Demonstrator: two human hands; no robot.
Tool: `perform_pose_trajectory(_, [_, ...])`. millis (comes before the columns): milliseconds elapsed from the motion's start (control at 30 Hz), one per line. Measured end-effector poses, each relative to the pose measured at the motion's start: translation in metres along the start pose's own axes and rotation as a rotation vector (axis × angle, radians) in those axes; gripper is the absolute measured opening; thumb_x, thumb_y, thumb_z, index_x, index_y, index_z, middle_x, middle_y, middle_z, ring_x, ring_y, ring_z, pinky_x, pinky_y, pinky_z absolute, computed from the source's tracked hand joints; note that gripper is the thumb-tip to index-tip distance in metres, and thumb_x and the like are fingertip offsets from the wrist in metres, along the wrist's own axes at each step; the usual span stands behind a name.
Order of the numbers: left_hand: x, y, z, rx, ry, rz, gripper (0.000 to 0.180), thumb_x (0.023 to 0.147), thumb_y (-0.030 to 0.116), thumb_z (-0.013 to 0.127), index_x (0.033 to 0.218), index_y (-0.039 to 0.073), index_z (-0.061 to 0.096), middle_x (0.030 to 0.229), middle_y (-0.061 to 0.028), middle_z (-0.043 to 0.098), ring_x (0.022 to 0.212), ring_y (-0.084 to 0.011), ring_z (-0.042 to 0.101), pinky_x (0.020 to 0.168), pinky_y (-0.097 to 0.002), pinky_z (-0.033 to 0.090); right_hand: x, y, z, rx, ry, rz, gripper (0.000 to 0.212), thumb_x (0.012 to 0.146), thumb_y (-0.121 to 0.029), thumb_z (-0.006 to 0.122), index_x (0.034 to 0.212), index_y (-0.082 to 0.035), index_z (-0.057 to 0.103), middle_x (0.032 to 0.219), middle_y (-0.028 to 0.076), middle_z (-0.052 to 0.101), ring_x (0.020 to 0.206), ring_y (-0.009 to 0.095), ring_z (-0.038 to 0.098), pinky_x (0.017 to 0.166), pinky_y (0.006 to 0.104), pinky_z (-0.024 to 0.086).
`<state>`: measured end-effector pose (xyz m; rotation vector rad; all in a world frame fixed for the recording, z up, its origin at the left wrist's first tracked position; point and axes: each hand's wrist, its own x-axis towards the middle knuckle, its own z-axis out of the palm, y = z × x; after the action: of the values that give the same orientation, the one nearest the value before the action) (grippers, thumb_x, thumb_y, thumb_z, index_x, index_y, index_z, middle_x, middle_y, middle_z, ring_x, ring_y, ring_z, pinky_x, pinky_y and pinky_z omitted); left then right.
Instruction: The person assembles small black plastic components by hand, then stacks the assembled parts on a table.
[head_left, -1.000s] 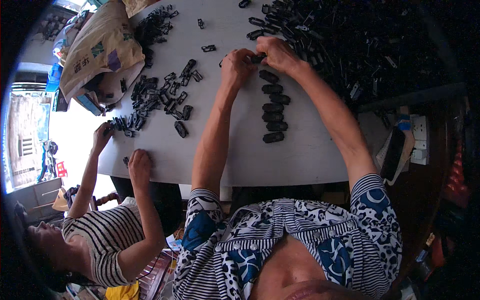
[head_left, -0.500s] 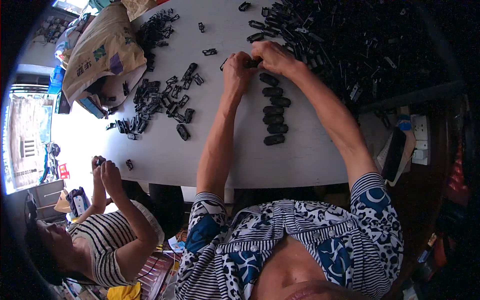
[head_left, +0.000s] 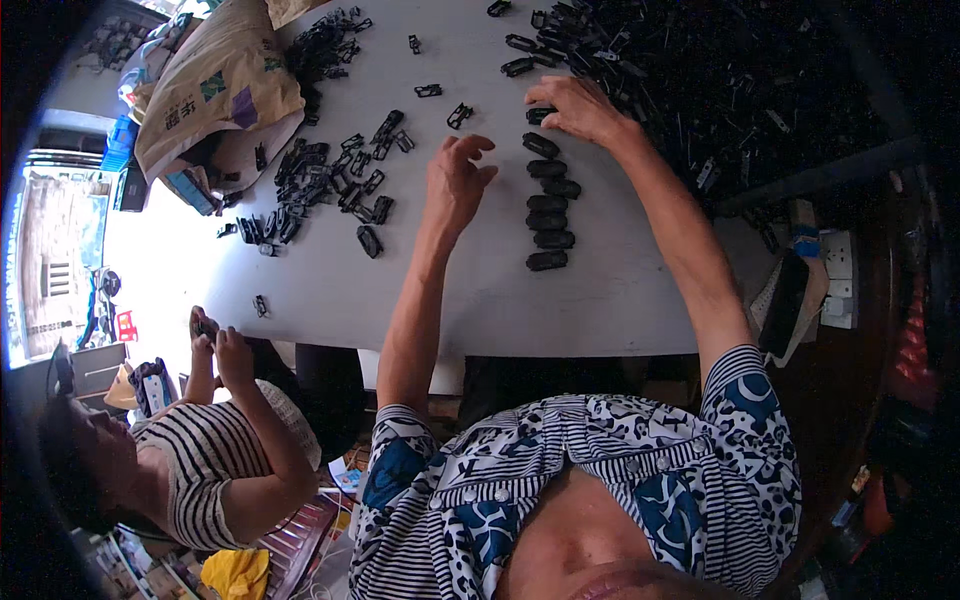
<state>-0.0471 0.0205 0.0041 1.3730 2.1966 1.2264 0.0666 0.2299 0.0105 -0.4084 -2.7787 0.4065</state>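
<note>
White tabletop [head_left: 600,300] carries a near-to-far column of finished black plastic pieces [head_left: 548,205] — the right hand [head_left: 578,108] rests fingers down on the farthest piece [head_left: 538,114] beside the big black heap [head_left: 720,80], while the left hand [head_left: 457,180] hovers spread and empty left of the column.

A tan printed sack [head_left: 215,85] lay at the white table's [head_left: 600,300] far left corner, with a loose scatter of black clips [head_left: 320,185] beside it. A co-worker in a striped shirt [head_left: 205,480] sat at the left. A white socket strip [head_left: 838,280], perhaps wall-mounted, showed at right.
</note>
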Motion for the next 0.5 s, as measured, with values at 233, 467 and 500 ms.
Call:
perform_pose_trajectory(233, [-0.061, 0.037, -0.005, -0.024, 0.007, -0.048, 0.029, 0.073, -0.003, 0.071, 0.100, 0.004, 0.065, 0.092, -0.0119, 0.060, 0.073, -0.0230, 0.060, 0.067, -0.0343, 0.049, -0.001, 0.004, 0.001, -0.018, -0.059, -0.015, 0.028, 0.072, -0.015, 0.078, 0.098, -0.010, 0.070, 0.098, 0.012, 0.066, 0.094, 0.032, 0.064, 0.080, 0.0424, 0.053])
perform_pose_trajectory(467, [-0.128, 0.060, 0.024, 0.065, 0.037, -0.013, 0.046, 0.074, -0.003, 0.073, 0.116, 0.009, 0.059, 0.107, -0.0122, 0.053, 0.074, -0.0215, 0.059, 0.065, -0.0344, 0.052, -0.010, 0.008, 0.008, -0.006, -0.100, 0.073, 0.029, 0.076, -0.031, 0.073, 0.095, -0.010, 0.069, 0.100, 0.012, 0.065, 0.096, 0.032, 0.064, 0.080, 0.0414, 0.051])
perform_pose_trajectory(500, [-0.128, 0.059, 0.030, 0.128, 0.040, 0.025, 0.048, 0.074, -0.001, 0.073, 0.118, 0.010, 0.058, 0.109, -0.0128, 0.052, 0.077, -0.0229, 0.061, 0.066, -0.0355, 0.053, -0.006, 0.004, 0.006, -0.003, -0.064, 0.064, 0.030, 0.078, -0.033, 0.071, 0.098, -0.012, 0.070, 0.101, 0.012, 0.065, 0.097, 0.031, 0.063, 0.082, 0.0409, 0.051])
